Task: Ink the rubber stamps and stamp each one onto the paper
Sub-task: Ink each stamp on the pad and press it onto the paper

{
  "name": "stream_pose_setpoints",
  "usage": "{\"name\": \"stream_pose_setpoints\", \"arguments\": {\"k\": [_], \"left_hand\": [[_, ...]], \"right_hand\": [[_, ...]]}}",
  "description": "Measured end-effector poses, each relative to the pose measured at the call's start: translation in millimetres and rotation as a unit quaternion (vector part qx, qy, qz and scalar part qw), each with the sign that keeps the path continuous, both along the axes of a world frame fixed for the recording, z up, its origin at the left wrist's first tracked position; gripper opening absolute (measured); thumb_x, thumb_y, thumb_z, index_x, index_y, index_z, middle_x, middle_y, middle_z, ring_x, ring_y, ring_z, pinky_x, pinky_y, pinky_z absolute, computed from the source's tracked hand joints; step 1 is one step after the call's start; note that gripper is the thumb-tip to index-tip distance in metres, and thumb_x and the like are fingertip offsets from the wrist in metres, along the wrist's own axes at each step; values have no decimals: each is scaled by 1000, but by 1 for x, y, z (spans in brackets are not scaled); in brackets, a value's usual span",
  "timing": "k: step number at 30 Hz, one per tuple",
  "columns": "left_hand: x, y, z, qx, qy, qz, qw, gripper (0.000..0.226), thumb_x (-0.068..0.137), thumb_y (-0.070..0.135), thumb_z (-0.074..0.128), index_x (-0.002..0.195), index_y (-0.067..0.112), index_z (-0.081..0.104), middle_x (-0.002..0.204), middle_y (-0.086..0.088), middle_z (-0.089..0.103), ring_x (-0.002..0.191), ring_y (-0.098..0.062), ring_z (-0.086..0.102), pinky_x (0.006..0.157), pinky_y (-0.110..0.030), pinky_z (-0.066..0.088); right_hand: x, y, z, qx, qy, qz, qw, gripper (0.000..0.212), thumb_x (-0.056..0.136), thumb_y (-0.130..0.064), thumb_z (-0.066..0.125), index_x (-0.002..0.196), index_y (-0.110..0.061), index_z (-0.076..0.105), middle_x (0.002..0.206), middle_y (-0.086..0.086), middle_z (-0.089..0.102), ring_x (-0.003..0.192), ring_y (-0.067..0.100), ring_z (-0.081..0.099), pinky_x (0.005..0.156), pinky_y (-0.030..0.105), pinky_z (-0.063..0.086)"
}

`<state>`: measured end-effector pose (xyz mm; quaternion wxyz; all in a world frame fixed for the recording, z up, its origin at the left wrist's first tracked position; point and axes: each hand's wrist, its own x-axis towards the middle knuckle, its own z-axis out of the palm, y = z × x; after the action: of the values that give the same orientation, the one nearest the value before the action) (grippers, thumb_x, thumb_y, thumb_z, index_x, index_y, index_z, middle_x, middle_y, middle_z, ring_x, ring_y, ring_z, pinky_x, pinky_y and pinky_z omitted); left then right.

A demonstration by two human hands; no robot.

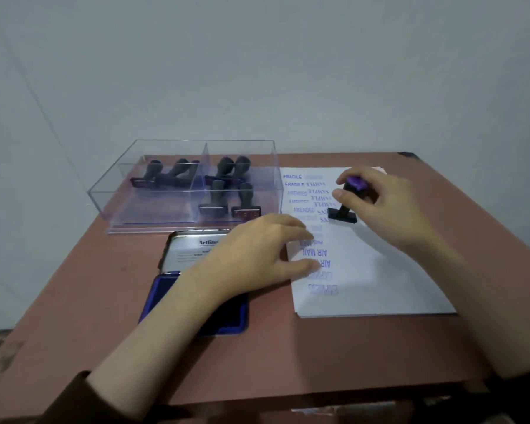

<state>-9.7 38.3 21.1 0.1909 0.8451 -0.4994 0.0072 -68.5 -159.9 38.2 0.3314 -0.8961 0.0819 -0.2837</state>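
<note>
My right hand (383,203) grips the handle of a black rubber stamp (343,214) with a purple top. The stamp's base sits on the white paper (380,270), beside a column of purple prints reading FRAGILE, SAMPLE, AMENDED and AIR MAIL. My left hand (257,255) lies flat with spread fingers, its fingertips on the paper's left edge. It reaches over the open blue ink pad (166,298), whose lid (190,249) stands up behind it. Several more dark stamps (214,197) rest in a clear plastic box (153,209) at the back left.
The brown table (104,286) meets a pale wall behind, and its front edge runs close to me. The clear box has a divider with stamps on both sides. A black corner piece (406,154) marks the table's far right corner.
</note>
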Motion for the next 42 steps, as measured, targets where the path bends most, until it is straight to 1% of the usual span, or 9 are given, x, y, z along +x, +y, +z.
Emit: {"name": "stream_pose_setpoints", "arguments": {"k": [3,6,10,12,15,20,26,30,42], "left_hand": [[1,0,-4,6,11,-2,1000,48,81,58,56,120,29,61,130,14,53,120,-3,44,98,-34,42],[1,0,-6,2,13,1,1000,49,80,58,55,120,31,61,130,15,53,120,-1,43,98,-31,41],[3,0,-7,-1,18,3,1000,49,80,59,55,120,32,61,129,16,52,120,-1,43,97,-33,42],[3,-1,-7,3,19,3,1000,49,80,60,55,120,32,61,129,16,53,120,-1,44,97,-32,42],[4,-1,-7,1,20,4,1000,49,79,60,55,119,32,61,128,16,53,119,-2,44,97,-34,43],[4,-1,-7,3,20,4,1000,48,79,59,56,119,32,61,128,16,53,119,-2,45,96,-34,43],[5,-1,-8,0,17,2,1000,50,78,63,56,118,33,61,127,16,54,118,-2,45,94,-34,44],[5,-2,-7,2,18,3,1000,49,79,60,56,119,33,61,127,17,53,118,0,44,97,-30,42],[6,-1,-8,-1,11,-3,1000,50,78,63,55,118,33,61,127,17,54,118,0,44,96,-32,43]], "right_hand": [[1,-1,-5,-35,23,7,999,11,84,-25,67,92,-19,64,70,-8,57,60,4,47,59,8,37],[2,-1,-7,-54,36,18,998,11,84,-26,67,92,-19,63,67,-8,56,59,4,47,58,8,37],[4,-2,-10,-71,37,23,997,11,84,-26,67,92,-19,63,73,2,62,63,13,51,60,11,38],[4,-2,-10,-71,36,28,996,11,84,-26,67,92,-20,64,74,4,63,63,16,52,59,13,38],[5,-1,-11,-72,36,39,996,10,84,-23,67,92,-18,63,72,7,62,63,17,49,58,16,38],[4,-2,-12,-84,35,62,994,10,83,-15,67,91,-13,61,70,11,61,63,19,46,56,14,35],[5,-3,-13,-79,28,63,994,9,82,-14,68,88,-13,62,70,11,60,63,21,46,57,14,35],[6,-3,-14,-81,30,59,994,9,82,-14,67,87,-11,61,68,12,59,62,21,44,56,15,34],[7,-2,-16,-85,23,51,995,10,81,-14,67,89,-11,61,69,11,60,63,20,45,56,13,35]]}}
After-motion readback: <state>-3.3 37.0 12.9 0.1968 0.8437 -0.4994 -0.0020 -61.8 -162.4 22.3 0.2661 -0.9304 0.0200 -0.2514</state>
